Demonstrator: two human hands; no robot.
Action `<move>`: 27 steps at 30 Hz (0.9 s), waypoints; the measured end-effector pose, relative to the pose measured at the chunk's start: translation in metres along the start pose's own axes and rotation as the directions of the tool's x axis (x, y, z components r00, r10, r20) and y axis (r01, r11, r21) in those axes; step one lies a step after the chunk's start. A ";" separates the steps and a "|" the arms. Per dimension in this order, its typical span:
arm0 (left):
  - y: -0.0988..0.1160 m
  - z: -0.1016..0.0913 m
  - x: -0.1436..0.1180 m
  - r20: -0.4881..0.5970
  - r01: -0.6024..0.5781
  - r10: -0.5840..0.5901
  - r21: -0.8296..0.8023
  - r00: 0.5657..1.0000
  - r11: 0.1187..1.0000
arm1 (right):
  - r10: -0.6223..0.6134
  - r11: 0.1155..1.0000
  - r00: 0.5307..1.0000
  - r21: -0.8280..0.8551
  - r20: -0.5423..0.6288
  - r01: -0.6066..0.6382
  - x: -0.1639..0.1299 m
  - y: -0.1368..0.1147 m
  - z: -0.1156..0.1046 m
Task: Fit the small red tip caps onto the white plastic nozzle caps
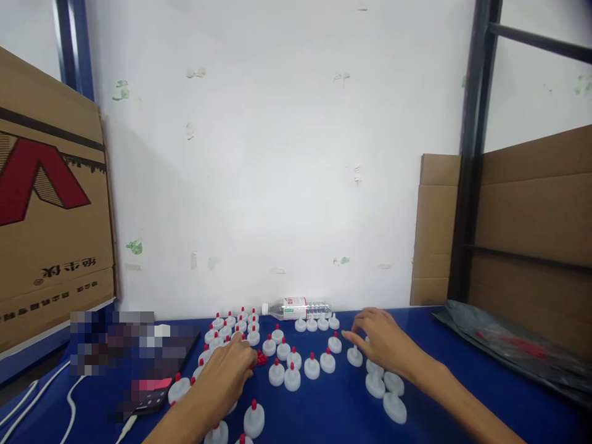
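1. Small red tips (261,357) lie in a loose heap mid-desk, touching the left hand (226,376), whose grip is curled closed over them.
2. The right hand (382,345) spreads its fingers open over an untipped white cap (354,356).
3. Many red-tipped caps (292,376) already stand done; several plain caps (394,407) remain.
4. A water bottle (298,308) lies on its side at the blue desk (333,413)'s far edge; whether it holds water cannot be told.
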State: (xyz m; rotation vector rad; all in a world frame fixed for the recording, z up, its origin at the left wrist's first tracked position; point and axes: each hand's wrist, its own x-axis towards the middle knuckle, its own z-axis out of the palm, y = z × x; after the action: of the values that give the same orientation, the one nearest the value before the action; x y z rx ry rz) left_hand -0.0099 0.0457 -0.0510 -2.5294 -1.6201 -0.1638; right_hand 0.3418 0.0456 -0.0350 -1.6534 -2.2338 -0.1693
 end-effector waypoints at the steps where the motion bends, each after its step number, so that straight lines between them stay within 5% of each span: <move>1: -0.001 0.001 0.001 0.003 0.006 -0.006 0.007 1.000 1.000 | -0.003 1.000 1.000 -0.001 0.019 0.003 -0.002 -0.001 0.001; 11: -0.012 0.021 0.006 -0.032 0.007 -0.007 0.006 0.999 1.000 | -0.004 1.000 0.996 -0.026 0.085 0.007 -0.008 -0.018 0.008; 17: -0.012 0.023 0.004 -0.058 -0.027 0.026 -0.030 0.998 0.999 | -0.015 1.000 1.000 -0.018 -0.018 0.014 -0.005 -0.028 -0.003; 22: -0.002 0.005 -0.001 -0.086 -0.021 0.018 -0.033 0.996 0.999 | -0.145 0.985 0.966 0.057 -0.216 0.160 -0.008 -0.041 -0.002; 27: 0.014 -0.008 -0.003 -0.270 -0.128 0.099 -0.094 0.958 0.987 | -0.244 0.952 0.924 0.110 -0.293 0.286 -0.016 -0.057 0.003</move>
State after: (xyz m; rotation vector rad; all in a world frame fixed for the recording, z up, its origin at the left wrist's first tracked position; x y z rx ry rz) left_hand 0.0016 0.0361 -0.0441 -2.5391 -1.3963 -0.5691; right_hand 0.2916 0.0139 -0.0366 -1.1639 -2.1840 -0.2746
